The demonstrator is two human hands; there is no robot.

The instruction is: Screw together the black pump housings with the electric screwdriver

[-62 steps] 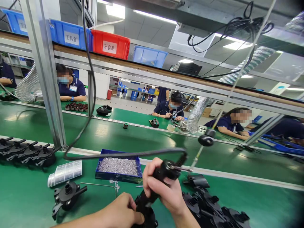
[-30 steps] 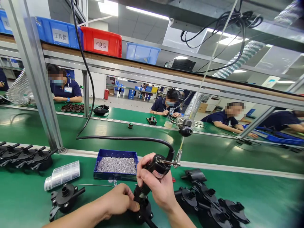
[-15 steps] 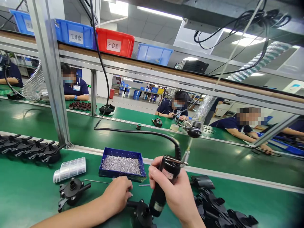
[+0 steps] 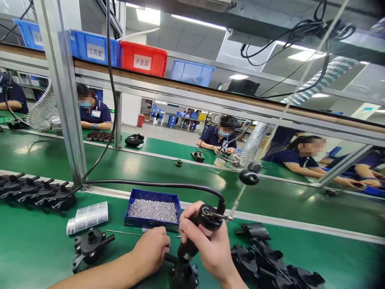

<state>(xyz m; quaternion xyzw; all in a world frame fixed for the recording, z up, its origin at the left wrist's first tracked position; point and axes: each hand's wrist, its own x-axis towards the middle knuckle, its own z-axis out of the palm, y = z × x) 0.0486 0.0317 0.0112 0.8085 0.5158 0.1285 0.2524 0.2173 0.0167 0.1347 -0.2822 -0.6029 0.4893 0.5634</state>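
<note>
My right hand (image 4: pixel 207 241) is wrapped round a black electric screwdriver (image 4: pixel 192 241), its cable leaving the top and a cord hooked to its hanger. The driver's lower end is over a black pump housing (image 4: pixel 184 277), cut off by the bottom edge; the bit is hidden. My left hand (image 4: pixel 152 247) has its fingers curled beside the housing's pipe; what they hold, if anything, is hidden. Behind the hands a blue tray (image 4: pixel 150 225) holds many small silver screws (image 4: pixel 153 210). A thin metal rod (image 4: pixel 124 232) lies left of my left hand.
Another pump housing (image 4: pixel 92 245) and a clear plastic roll (image 4: pixel 88 218) lie left. More housings form a left row (image 4: pixel 45 190) and a right cluster (image 4: pixel 270 261). A metal post (image 4: pixel 64 100) and a shelf with bins (image 4: pixel 144 58) stand ahead. Co-workers sit across the green bench.
The screwdriver and my right hand have moved left and down over the housing. My left hand has shifted slightly, close to the pipe. The driver's cable has swung left.
</note>
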